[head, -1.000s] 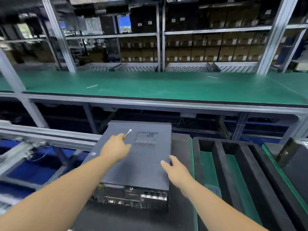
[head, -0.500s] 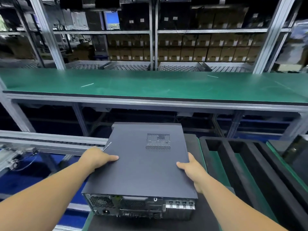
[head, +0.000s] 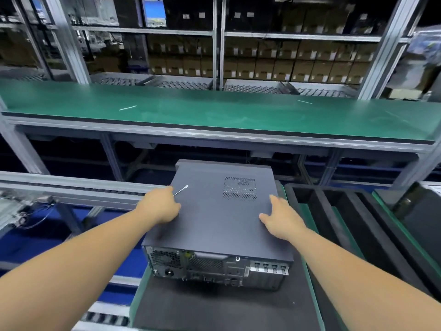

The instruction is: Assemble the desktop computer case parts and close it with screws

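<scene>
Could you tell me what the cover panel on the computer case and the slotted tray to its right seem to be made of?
The cover panel looks like sheet metal with a matte dark grey painted finish: thin, flat, with a punched vent grid and a crisp folded edge. The slotted tray looks like black foam: thick soft-edged walls with a dull, light-absorbing surface, though dense plastic cannot be ruled out.

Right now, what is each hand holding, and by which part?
The left hand grips a thin metal tool by its near end, which is hidden in the fist. The right hand holds nothing; it lies open on the case cover.
</scene>
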